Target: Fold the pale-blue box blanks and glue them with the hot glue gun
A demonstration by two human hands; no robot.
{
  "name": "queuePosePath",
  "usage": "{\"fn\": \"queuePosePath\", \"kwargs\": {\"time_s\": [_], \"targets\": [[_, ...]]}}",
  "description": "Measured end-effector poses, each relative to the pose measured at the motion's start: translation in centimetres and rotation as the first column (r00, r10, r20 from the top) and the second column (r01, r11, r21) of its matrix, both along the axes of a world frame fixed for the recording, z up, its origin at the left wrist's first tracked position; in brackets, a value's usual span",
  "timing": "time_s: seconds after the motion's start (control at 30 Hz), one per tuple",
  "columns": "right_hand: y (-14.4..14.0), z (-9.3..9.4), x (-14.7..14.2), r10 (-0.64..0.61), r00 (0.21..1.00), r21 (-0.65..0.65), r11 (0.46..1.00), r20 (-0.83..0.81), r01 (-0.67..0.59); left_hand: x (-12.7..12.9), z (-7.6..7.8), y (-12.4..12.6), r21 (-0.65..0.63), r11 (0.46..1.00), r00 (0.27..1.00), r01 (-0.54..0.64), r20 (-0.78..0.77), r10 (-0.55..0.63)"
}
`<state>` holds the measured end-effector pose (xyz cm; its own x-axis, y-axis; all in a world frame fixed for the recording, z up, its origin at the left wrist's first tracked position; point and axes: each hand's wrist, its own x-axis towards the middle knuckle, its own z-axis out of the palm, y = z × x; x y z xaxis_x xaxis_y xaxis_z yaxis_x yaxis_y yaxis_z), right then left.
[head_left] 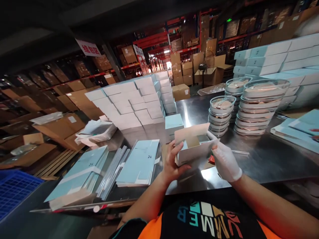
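Observation:
A small white cardboard box (196, 153) with its top flap raised is between my hands, above the metal table. Part of a brown cardboard piece (193, 142) shows inside it; the rest of the inside is hidden. My left hand (173, 160), bare, grips the box's left end, thumb along the front and fingers on the side. On the right end, my right hand (226, 162) in a white glove pinches the box's edge with its fingers closed. A red object (211, 159), too small to name, lies beside the gloved hand. Behind the box stands a pale blue-topped box (173, 122).
Stacked lidded glass containers (259, 109) stand right on the metal table (249, 169). Flat light-blue cartons (139, 159) and clear plastic strips (113, 171) lie left. White boxes (134, 103) form a wall behind. Another person's hand (316, 132) shows at the right edge.

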<state>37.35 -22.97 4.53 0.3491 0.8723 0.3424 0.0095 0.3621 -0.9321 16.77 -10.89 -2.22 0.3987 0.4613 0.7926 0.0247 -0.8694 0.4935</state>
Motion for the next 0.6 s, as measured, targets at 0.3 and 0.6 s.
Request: {"fn": "queuePosePath", "kwargs": {"time_s": [0.3, 0.6], "targets": [[3.2, 0.9, -2.6, -0.297, 0.954, -0.067, 0.952, 0.039, 0.299, 0.1, 0.8, -0.2, -0.194, 0.981, 0.963, -0.025, 0.257, 0.076], [3.5, -0.9, 2.6, -0.258, 0.898, -0.051, 0.954, 0.355, 0.295, -2.6, -0.2, 0.3, -0.398, 0.916, 0.952, -0.041, 0.264, 0.157]]}}
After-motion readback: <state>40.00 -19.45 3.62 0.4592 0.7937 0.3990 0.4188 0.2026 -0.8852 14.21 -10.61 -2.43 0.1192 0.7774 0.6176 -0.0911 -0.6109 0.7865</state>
